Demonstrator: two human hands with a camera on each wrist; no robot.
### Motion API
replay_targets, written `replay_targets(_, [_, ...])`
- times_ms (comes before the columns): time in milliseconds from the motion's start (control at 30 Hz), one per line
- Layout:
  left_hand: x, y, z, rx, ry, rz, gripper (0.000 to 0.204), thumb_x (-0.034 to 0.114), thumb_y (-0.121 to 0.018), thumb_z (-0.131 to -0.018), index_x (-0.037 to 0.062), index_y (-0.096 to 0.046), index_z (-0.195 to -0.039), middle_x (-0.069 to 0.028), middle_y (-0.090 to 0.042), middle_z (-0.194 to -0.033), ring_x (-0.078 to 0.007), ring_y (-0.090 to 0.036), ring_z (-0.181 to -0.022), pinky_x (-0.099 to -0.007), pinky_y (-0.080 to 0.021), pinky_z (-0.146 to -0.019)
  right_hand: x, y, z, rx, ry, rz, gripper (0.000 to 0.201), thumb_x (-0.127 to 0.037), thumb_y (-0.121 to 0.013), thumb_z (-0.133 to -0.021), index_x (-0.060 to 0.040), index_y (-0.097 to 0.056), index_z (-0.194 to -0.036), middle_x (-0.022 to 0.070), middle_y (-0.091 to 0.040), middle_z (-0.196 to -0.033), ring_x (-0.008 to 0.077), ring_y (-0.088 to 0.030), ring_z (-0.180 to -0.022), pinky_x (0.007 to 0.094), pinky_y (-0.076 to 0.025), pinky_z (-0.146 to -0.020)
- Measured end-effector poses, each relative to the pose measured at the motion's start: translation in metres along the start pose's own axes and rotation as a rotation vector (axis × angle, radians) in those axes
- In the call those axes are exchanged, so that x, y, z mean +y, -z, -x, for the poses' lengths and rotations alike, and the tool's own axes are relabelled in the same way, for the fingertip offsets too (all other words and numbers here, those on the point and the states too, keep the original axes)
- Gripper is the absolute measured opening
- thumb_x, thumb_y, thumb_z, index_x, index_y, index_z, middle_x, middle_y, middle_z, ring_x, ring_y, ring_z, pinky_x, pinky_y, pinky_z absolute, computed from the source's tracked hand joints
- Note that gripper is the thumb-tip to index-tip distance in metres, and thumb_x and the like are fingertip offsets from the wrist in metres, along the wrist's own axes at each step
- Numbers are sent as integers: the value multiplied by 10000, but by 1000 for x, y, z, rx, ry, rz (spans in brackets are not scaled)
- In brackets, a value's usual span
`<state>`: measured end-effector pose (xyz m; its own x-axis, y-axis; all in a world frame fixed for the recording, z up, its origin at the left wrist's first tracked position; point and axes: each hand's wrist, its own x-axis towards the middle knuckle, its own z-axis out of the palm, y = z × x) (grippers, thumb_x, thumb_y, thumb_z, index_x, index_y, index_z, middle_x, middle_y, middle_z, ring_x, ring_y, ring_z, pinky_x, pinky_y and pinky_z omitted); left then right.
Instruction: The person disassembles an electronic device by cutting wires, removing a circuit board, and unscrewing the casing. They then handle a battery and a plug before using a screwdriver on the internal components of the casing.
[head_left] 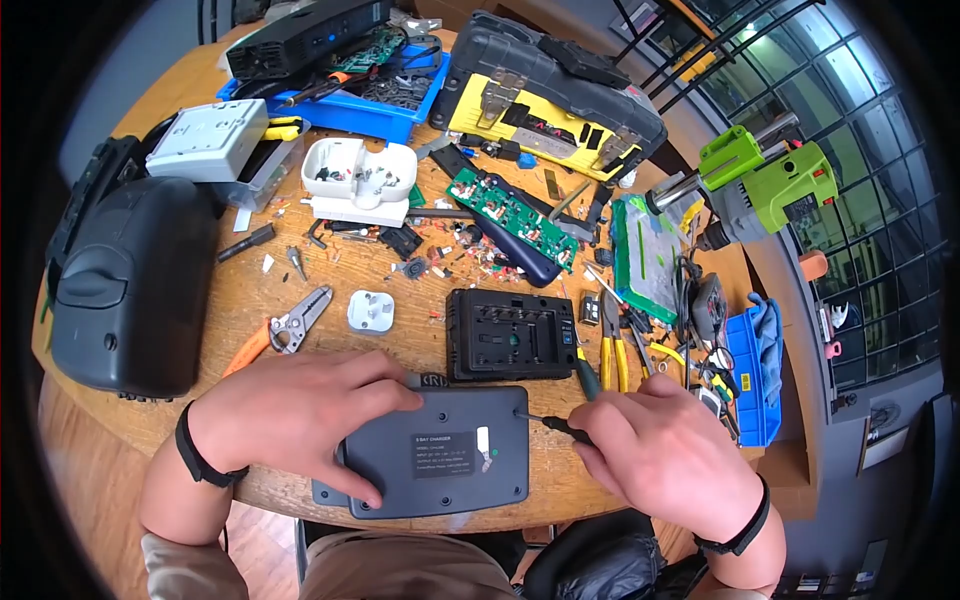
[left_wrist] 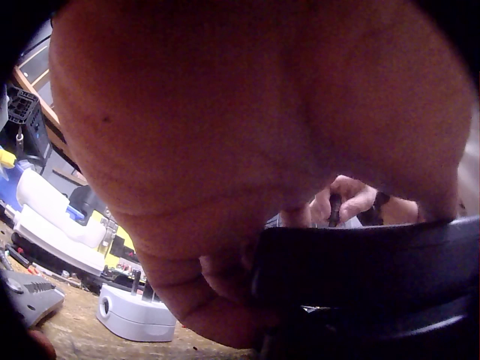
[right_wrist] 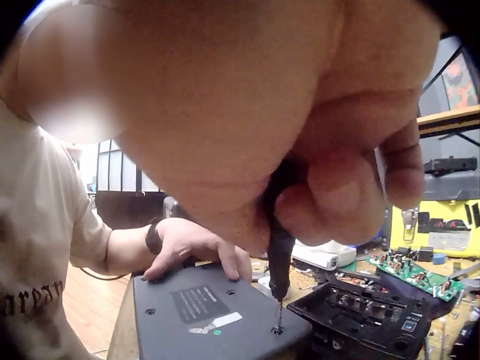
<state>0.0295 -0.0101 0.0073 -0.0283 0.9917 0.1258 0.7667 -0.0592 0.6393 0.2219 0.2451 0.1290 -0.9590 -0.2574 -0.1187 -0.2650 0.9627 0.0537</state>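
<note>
A dark grey battery charger (head_left: 400, 480) lies with its labelled underside up at the table's front edge. My left hand (head_left: 300, 415) grips its left side, thumb on the underside and fingers at the far edge. In my right hand (head_left: 665, 445) is a black-handled screwdriver (head_left: 560, 427), pinched between thumb and fingers. Its tip sits in the screw hole at the charger's far right corner, and the right wrist view shows the shaft (right_wrist: 280, 311) upright there. Just beyond the charger stands an open black plastic housing (head_left: 510, 335) with metal contacts inside.
A white plug adapter (head_left: 371, 312) and orange-handled pliers (head_left: 285, 328) lie beyond my left hand. Yellow-handled pliers (head_left: 613, 350) lie to the right. Farther back are a green circuit board (head_left: 510, 215), a yellow-black toolbox (head_left: 550, 110), a blue tray (head_left: 380, 120) and a green drill (head_left: 775, 190).
</note>
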Motion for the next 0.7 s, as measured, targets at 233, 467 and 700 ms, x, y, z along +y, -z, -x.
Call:
replay_targets(233, [2,2,0,3,15,-26,845,573,-901,-687,78,-592,-1298,-135,-606,-1262,-375,-659,-1064,-426,-575,-845,27,8,16,64,-62,-36,181,-221,-729,-930,-74,-623,-942,57,-613,-753,275,-659,-713,387,-472,-720])
replay_targets(467, [5,2,-1,10,18,-54,840,587,-905,-674,83,-600,-1273,-125,-619,-1251,-368,-669,-1046,-418,-576,-824,75,-27,51,323,-460,-131,165,-118,-691,-972,4,-730,-1077,165,-651,-860,373,-643,-769,441,-516,-688])
replay_targets(700, [6,3,-2,2,7,-57,861,584,-917,-659,84,-593,-1282,-131,-624,-1253,-363,-676,-1048,-413,-577,-820,84,-103,51,436,-547,-109,177,-163,-707,-963,-14,-728,-1055,175,-714,-936,392,-693,-841,459,-558,-744])
